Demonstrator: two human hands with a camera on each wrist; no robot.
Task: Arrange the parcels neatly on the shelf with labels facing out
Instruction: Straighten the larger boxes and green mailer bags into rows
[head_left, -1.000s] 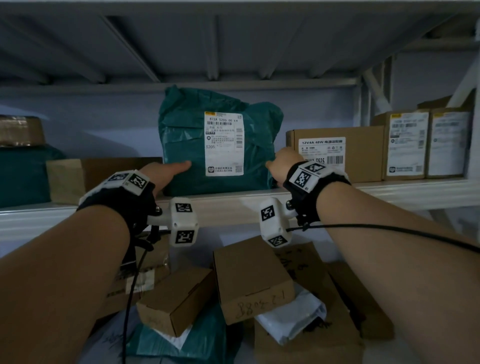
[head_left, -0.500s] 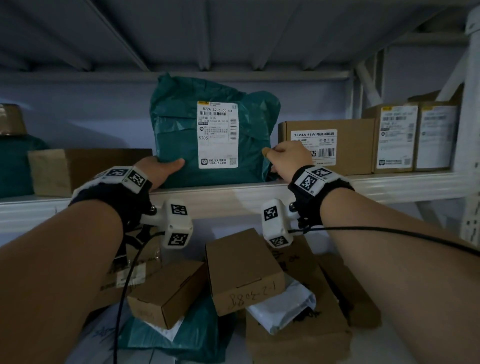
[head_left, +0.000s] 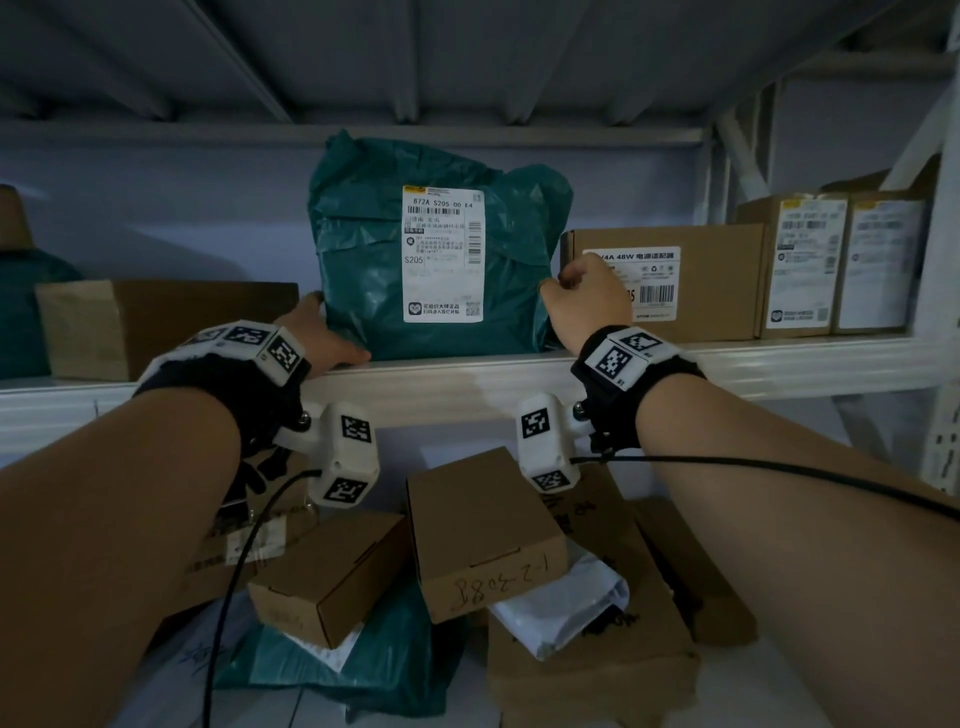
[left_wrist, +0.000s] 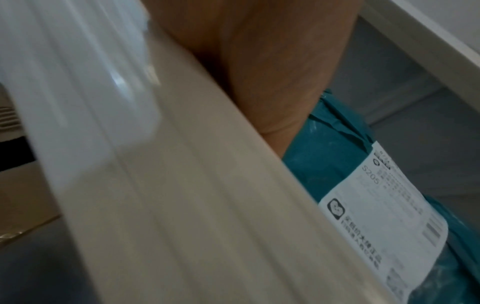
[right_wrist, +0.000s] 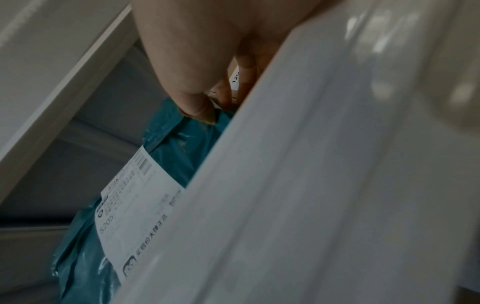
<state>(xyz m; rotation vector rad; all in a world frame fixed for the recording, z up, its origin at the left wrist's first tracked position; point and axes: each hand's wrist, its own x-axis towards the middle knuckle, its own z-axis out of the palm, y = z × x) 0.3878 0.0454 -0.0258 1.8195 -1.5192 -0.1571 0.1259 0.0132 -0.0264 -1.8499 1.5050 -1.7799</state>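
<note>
At frame centre, the green parcel (head_left: 363, 270) stands upright on the shelf (head_left: 779, 364), label (head_left: 443, 254) outward. The left hand (head_left: 322, 338) lies flat against its lower left side. The right hand (head_left: 582, 296) pinches its right edge.

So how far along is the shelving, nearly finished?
Partly. Three cardboard boxes on the shelf already show labels outward. In hand is the teal bag, upright with its label facing out: the left hand rests at its lower corner, the right hand pinches its edge. Still left: the pile of parcels below.
</note>
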